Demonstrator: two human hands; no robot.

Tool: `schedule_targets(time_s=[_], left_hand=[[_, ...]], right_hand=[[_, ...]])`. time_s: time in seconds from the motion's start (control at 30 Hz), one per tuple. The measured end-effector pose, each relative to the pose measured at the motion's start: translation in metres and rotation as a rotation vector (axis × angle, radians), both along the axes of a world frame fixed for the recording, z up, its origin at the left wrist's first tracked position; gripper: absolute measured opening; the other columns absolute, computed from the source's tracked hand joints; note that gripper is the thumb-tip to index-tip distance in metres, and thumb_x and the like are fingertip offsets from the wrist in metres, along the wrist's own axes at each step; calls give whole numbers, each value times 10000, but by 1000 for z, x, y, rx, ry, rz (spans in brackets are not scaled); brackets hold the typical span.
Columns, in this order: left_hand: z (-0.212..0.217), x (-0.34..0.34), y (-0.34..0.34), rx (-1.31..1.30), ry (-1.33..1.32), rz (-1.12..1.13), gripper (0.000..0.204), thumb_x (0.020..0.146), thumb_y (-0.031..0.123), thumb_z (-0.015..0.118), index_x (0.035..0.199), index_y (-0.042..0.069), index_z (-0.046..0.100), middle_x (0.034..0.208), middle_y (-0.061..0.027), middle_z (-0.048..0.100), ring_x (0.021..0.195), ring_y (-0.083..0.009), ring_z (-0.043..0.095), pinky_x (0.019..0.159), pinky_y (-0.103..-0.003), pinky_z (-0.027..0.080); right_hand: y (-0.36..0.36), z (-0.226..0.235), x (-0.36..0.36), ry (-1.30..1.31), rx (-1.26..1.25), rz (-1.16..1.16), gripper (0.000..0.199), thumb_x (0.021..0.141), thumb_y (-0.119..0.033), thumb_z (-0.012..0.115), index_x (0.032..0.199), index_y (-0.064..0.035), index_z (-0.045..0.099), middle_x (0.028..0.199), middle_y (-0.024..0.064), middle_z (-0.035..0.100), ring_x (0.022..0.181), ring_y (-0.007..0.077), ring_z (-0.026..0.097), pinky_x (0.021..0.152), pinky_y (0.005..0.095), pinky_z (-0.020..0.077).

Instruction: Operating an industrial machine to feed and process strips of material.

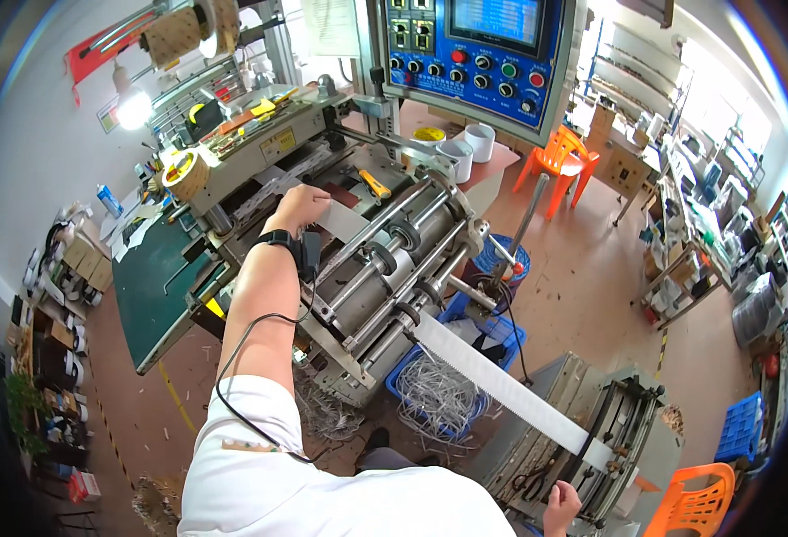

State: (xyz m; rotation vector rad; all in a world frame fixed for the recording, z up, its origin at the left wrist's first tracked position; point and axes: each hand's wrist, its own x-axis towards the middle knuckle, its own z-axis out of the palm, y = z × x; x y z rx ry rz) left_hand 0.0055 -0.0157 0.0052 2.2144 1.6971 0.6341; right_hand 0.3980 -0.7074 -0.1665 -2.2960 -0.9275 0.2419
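Note:
My left hand (300, 206) reaches into the roller machine (358, 295), fingers closed just above a pale strip (345, 221). Whatever they may grip is hidden. A strapped device (300, 252) with a black cable sits on that wrist. Right of the hand, a yellow-handled cutter (374, 185) lies on the machine. A long white band (501, 380) runs from the rollers down to a smaller machine (622, 438) at the lower right. My right hand (562, 508) is curled closed beside that machine, near black-handled scissors (530, 483); its inside is hidden.
A control panel (479, 63) hangs at the top. Below the rollers stands a blue crate (398, 385) of tangled shredded strips. Orange chairs (562, 161) stand at the far right and lower right. A green board (157, 286) juts out left. Loaded shelves line both sides.

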Motion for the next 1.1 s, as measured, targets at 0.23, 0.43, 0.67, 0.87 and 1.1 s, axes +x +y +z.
schedule_targets(time_s=[0.23,0.43,0.67,0.87,1.1], left_hand=[[3,-2,-4,-45,48,-22,376,794,125,548,1118,235,703,986,-172,691,872,-299,685,770,-360,540],[16,-9,-20,-18,279,237,289,826,156,573,1080,148,710,1082,-166,676,988,-301,666,794,-388,542],[15,-32,-14,-71,121,642,253,857,188,561,1016,60,710,1121,-174,664,1063,-321,638,857,-422,526],[4,-27,0,146,-99,431,310,861,316,572,950,42,686,992,-208,673,946,-384,644,794,-472,515],[-13,-22,38,234,29,385,295,882,287,500,1077,76,564,1033,-233,647,991,-437,605,831,-509,487]], right_hand=[[-23,21,16,-134,-101,-54,256,913,-205,602,1069,-14,669,1045,161,681,947,304,648,846,379,503],[-30,26,18,-77,-90,-111,272,902,-212,608,1076,-12,667,1060,165,677,985,319,634,869,389,493],[-41,3,28,-154,-123,-149,270,905,-242,597,1049,-30,681,1036,160,682,954,331,632,845,393,498],[-61,-71,49,-332,87,-155,126,782,-118,636,778,8,634,725,168,609,691,338,605,651,424,492],[-52,-62,38,-510,37,-335,159,782,-168,643,688,-46,603,693,139,580,711,332,571,663,453,465]])
